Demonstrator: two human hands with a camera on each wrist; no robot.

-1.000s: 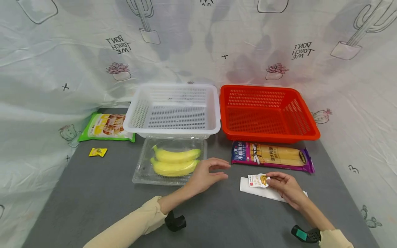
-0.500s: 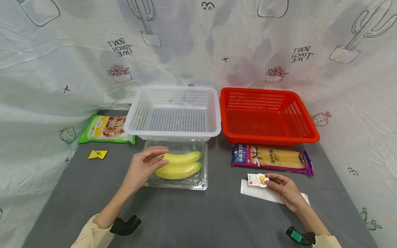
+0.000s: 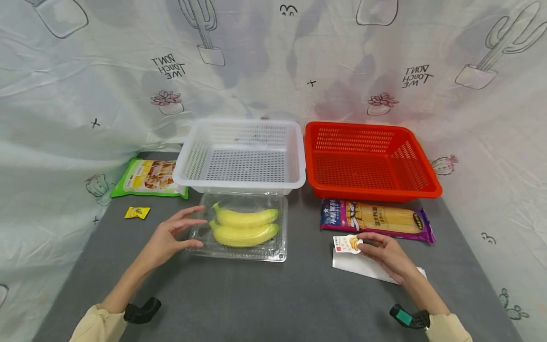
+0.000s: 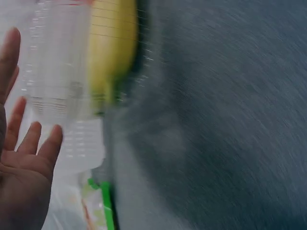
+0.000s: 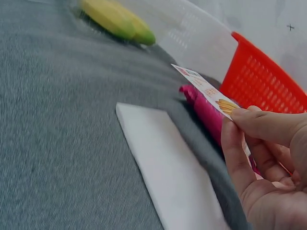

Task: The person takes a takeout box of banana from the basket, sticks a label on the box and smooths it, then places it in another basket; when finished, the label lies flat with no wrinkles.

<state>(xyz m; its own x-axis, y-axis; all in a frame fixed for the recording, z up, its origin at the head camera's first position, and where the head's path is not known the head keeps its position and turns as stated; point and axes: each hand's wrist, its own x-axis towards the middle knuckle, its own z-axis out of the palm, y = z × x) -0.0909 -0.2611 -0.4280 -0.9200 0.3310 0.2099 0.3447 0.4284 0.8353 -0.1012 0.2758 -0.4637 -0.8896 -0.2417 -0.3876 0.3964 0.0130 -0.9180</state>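
Observation:
Two yellow bananas (image 3: 244,227) lie inside a clear plastic box (image 3: 279,251) in front of the white basket. At the box's left side is my left hand (image 3: 164,240), its thumb and fingers spread apart and holding nothing. The left wrist view shows that same hand (image 4: 26,172) with fingers extended beside the blurred box. Between thumb and forefinger my right hand (image 3: 391,259) pinches a small sticker (image 3: 345,243) printed with bananas. It is held above a flat white strip (image 3: 363,268) on the table; in the right wrist view the sticker (image 5: 204,87) is tilted.
A white basket (image 3: 295,178) and a red basket (image 3: 372,194) stand side by side at the back. A pack of noodles (image 3: 376,219) lies before the red one. On the left are a green food bag (image 3: 149,178) and a small yellow packet (image 3: 137,213).
My left hand has swung left, from the box's right side across the bananas to its left side. My right hand has shifted slightly left with the sticker.

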